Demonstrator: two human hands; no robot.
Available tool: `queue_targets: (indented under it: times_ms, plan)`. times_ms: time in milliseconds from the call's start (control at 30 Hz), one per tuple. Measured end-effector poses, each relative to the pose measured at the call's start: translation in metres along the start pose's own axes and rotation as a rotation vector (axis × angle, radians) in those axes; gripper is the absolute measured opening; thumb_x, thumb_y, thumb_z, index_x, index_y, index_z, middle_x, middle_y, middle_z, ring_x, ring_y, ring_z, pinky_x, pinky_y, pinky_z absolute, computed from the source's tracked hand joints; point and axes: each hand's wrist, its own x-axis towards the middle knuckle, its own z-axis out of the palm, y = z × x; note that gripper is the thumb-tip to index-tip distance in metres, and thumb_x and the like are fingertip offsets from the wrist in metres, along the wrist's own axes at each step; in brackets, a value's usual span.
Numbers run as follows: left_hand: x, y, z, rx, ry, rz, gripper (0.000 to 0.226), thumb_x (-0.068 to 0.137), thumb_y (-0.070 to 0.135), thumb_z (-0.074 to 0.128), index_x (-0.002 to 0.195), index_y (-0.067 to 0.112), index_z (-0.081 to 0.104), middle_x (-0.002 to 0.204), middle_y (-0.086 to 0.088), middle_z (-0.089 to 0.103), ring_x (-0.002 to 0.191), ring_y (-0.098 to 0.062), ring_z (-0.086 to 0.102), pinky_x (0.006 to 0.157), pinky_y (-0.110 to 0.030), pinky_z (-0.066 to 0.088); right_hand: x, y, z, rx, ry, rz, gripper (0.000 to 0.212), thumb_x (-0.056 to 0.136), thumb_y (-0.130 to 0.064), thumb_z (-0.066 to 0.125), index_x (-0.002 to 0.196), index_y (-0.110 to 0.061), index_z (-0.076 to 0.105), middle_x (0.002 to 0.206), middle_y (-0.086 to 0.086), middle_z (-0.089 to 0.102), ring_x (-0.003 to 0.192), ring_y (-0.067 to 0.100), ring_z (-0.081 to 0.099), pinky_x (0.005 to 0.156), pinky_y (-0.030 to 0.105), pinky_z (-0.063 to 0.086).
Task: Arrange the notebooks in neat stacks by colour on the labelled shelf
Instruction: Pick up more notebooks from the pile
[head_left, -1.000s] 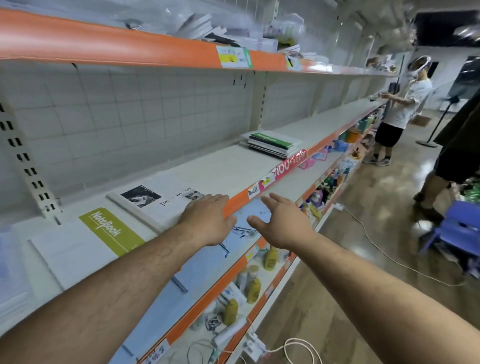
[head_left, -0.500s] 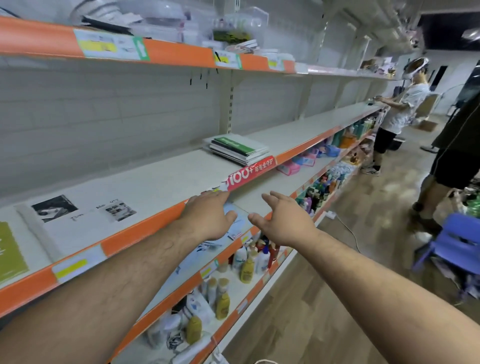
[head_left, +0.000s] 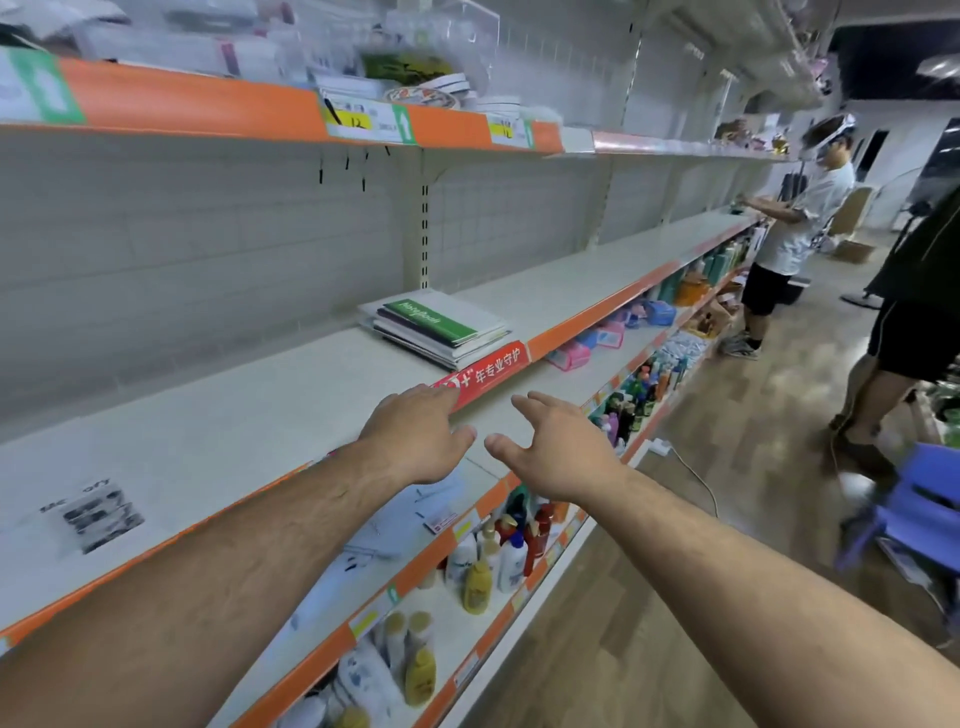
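Notebooks (head_left: 436, 330) beyond left hand (head_left: 415, 434), apart

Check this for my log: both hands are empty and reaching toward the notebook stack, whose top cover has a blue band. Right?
Not quite. The head view shows the band on the top cover of the stack is green, not blue. The rest holds: the left hand and right hand are both empty, open and reaching toward it.

A long run of white store shelving (head_left: 597, 270) with orange front edges lines the left side, backed by pale grid panels (head_left: 208, 234). The floor (head_left: 753, 467) is glossy wood-look plank. A white cable (head_left: 696, 473) trails across it; a purple plastic chair (head_left: 914, 499) stands at right.
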Motion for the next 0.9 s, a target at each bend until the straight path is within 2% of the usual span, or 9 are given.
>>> queue_targets:
  times_ms: [100,233,433,567,667,767,900]
  plan:
    - [0.039,-0.006,0.003,-0.042,0.023,0.018,0.051,0.096,0.049,0.049,0.142,0.028,0.044,0.132,0.004,0.057,0.122,-0.019,0.05,0.101,-0.036,0.041,0.036,0.008,0.0,-0.004,0.011,-0.021,0.074,0.094,-0.062,0.049,0.154,-0.021,0.032,0.16,0.0,0.03,0.147,0.019,0.025,0.114,0.036,0.03]
    - [0.081,-0.017,0.002,-0.013,0.04,0.017,0.051,0.096,0.05,0.048,0.142,0.026,0.046,0.139,0.003,0.055,0.128,-0.02,0.048,0.103,-0.034,0.04,0.083,0.012,0.001,-0.029,0.011,-0.024,0.078,0.093,-0.065,0.047,0.154,-0.018,0.032,0.16,0.003,0.031,0.148,0.019,0.025,0.117,0.036,0.029]
    - [0.131,-0.041,0.002,0.003,0.032,-0.023,0.057,0.1,0.047,0.044,0.148,0.018,0.041,0.151,0.0,0.045,0.139,-0.02,0.039,0.11,-0.035,0.035,0.145,0.013,0.003,-0.047,0.004,-0.076,0.07,0.095,-0.061,0.047,0.148,-0.015,0.043,0.153,0.005,0.043,0.141,0.023,0.036,0.109,0.036,0.036]
    - [0.16,-0.054,0.004,-0.008,0.029,-0.07,0.051,0.1,0.044,0.045,0.144,0.017,0.045,0.148,-0.002,0.048,0.136,-0.021,0.042,0.109,-0.035,0.037,0.19,0.02,0.002,0.022,0.037,-0.1,0.061,0.094,-0.055,0.054,0.139,-0.014,0.053,0.144,0.006,0.053,0.131,0.023,0.049,0.102,0.035,0.043]
    - [0.178,-0.058,0.013,-0.021,0.035,-0.141,0.047,0.099,0.043,0.047,0.14,0.021,0.049,0.142,0.0,0.054,0.128,-0.021,0.049,0.104,-0.036,0.043,0.222,0.028,0.007,0.056,0.034,-0.141,0.054,0.094,-0.053,0.056,0.129,-0.012,0.06,0.133,0.009,0.06,0.123,0.026,0.054,0.097,0.036,0.046]
    - [0.2,-0.061,0.02,-0.051,0.052,-0.246,0.038,0.098,0.044,0.047,0.129,0.023,0.055,0.129,0.002,0.06,0.112,-0.019,0.056,0.093,-0.038,0.049,0.26,0.041,0.01,0.058,0.029,-0.156,0.054,0.093,-0.056,0.054,0.126,-0.014,0.061,0.128,0.008,0.061,0.118,0.026,0.055,0.093,0.036,0.047]
    - [0.228,-0.056,0.025,-0.057,0.102,-0.365,0.022,0.098,0.039,0.049,0.105,0.021,0.06,0.111,0.001,0.065,0.091,-0.017,0.058,0.075,-0.032,0.049,0.312,0.062,0.008,0.088,0.044,-0.199,0.06,0.092,-0.06,0.052,0.133,-0.017,0.057,0.132,0.007,0.058,0.124,0.026,0.05,0.095,0.038,0.045]
